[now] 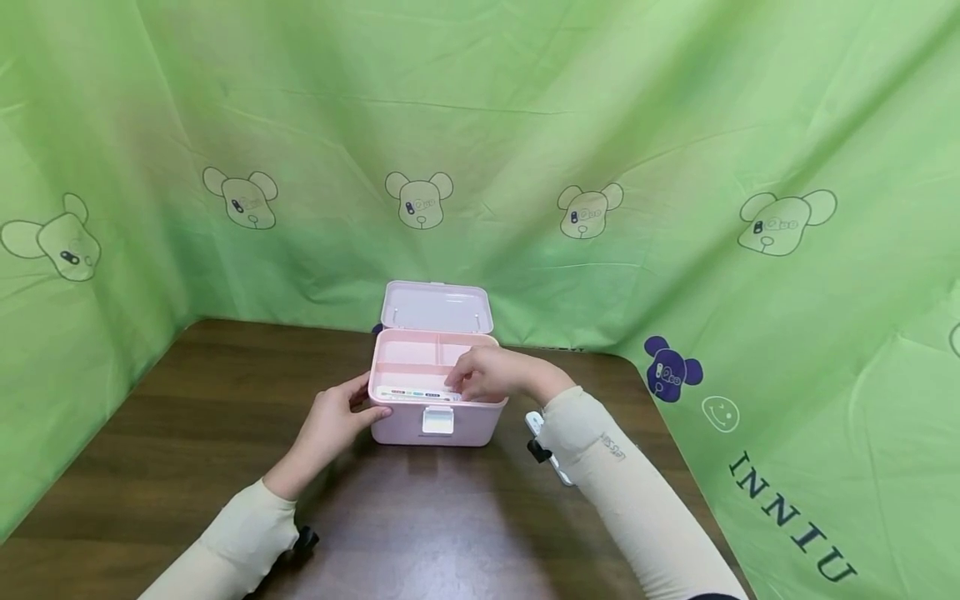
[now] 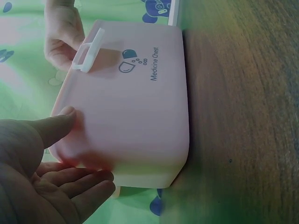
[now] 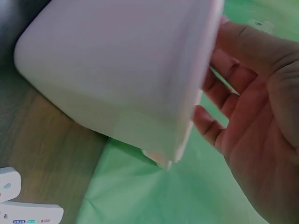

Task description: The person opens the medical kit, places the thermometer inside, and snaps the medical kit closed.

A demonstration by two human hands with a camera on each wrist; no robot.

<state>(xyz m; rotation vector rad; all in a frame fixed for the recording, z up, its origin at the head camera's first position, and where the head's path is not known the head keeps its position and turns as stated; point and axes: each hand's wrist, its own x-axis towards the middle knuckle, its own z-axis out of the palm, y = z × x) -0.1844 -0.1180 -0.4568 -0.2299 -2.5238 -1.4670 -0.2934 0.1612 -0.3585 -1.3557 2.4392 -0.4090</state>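
Pink, its lid (image 1: 435,308) raised, the medicine chest (image 1: 405,428) is seen on the table (image 1: 142,433) in the head view, its left corner gripped by the left hand (image 1: 333,423), its front compartment (image 1: 408,377) entered by the right hand (image 1: 491,372), whose hold cannot be told. From the left wrist, front lettering (image 2: 154,64) is shown; from the right, white pieces (image 3: 35,213) on the table.

The left hand (image 1: 330,423) spreads thumb (image 2: 55,128) from fingers (image 2: 88,183); the right hand (image 1: 491,372) bends its fingers, wrist (image 1: 551,383) to their right.

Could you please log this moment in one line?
left hand: holds box; right hand: in box, grip unclear; lid: open; white item: in box
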